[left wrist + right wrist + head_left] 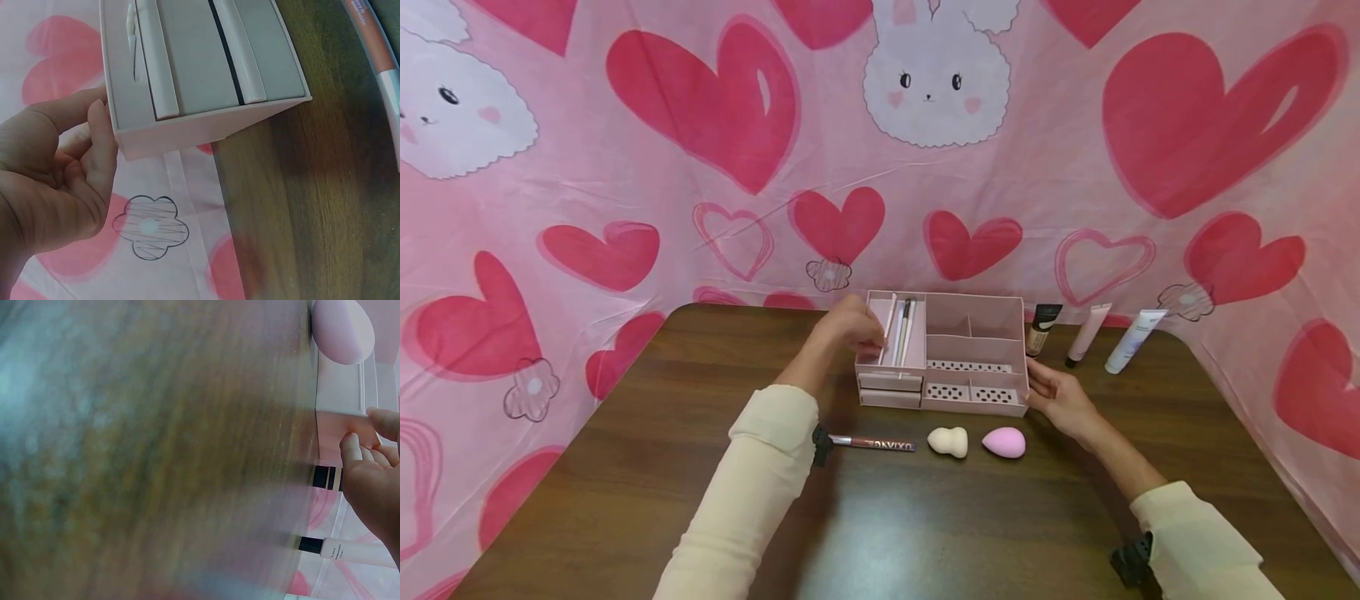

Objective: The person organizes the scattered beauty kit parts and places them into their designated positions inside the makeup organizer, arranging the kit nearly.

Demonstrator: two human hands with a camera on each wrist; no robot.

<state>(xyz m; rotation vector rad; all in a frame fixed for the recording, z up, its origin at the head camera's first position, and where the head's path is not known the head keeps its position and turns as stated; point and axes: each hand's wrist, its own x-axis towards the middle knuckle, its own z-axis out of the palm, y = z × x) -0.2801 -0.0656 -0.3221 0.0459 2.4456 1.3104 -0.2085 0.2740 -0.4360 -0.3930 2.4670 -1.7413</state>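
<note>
A pink organizer (pixel 976 357) with compartments and two small drawers (pixel 890 391) stands at the far side of the table. My left hand (pixel 854 323) reaches over its left rim, fingers curled; it appears to pinch a slim white stick (pixel 890 318), though the fingertips are partly hidden. In the left wrist view, thumb and index finger (pixel 81 107) meet close to the organizer's edge (pixel 119 134). Makeup brushes (pixel 905 327) lie in the upper left compartment. With fairly straight fingers, my right hand (pixel 1062 400) rests against the organizer's right side wall (pixel 344 428).
In front lie a slim lettered tube (pixel 880 444), a cream sponge (pixel 948 442) and a pink sponge (pixel 1004 442). To the organizer's right stand a black-capped tube (pixel 1040 332), a pink tube (pixel 1087 335) and a white tube (pixel 1133 342). Behind hangs a heart-patterned cloth (pixel 1052 183).
</note>
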